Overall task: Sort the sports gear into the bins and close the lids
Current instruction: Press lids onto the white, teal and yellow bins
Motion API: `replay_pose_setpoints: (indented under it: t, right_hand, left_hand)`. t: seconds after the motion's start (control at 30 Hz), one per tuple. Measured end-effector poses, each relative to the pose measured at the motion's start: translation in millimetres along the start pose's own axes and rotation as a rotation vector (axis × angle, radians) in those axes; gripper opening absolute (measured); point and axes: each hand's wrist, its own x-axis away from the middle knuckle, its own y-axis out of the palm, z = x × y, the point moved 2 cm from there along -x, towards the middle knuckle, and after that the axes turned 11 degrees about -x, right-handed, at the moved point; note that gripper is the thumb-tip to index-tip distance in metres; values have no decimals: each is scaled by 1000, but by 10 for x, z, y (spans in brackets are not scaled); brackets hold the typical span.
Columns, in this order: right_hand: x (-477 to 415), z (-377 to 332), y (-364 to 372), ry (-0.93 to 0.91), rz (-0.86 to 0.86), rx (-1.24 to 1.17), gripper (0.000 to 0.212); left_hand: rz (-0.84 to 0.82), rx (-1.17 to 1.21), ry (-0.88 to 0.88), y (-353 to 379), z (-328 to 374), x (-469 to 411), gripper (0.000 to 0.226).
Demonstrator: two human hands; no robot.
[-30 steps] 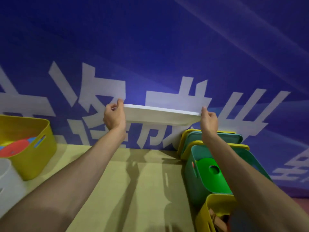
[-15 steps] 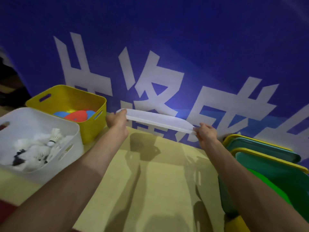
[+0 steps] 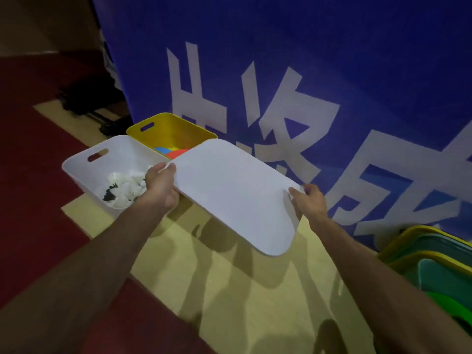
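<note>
Jointly, left hand [image 3: 161, 186], right hand [image 3: 309, 205], fingers [image 3: 313, 189] curled round white lid's [image 3: 235, 195] ends

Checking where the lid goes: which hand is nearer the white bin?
Left. The left hand, gripping one edge of the white lid, is over the right side of the white bin; the right hand grips the opposite edge, clear of it.

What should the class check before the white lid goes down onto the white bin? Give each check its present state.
1. Grip: left hand and right hand hold the white lid at opposite ends: ok.
2. Lid centred over the white bin: not ok, mostly right of it.
3. Bin's shuttlecocks below the rim: ok.
4. Lid matches this bin's size: cannot tell.
5. Neighbouring yellow bin lidded: not ok, open.
</note>
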Motion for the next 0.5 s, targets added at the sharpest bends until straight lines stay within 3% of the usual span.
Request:
replay_pose_setpoints:
  t: [0.13,0.27,0.5]
  right_hand:
    - [90,-142,354,-131,-162,207,54]
    - [146,-155,598,-118,-221,285,45]
    - [193,-238,1185,-72,-208,42,28]
  left_hand:
    - [38,1,0,-321,18,-69,22]
    - [71,87,-25,-500,86,-109,20]
    - [144,134,-7,-817,175,-447,18]
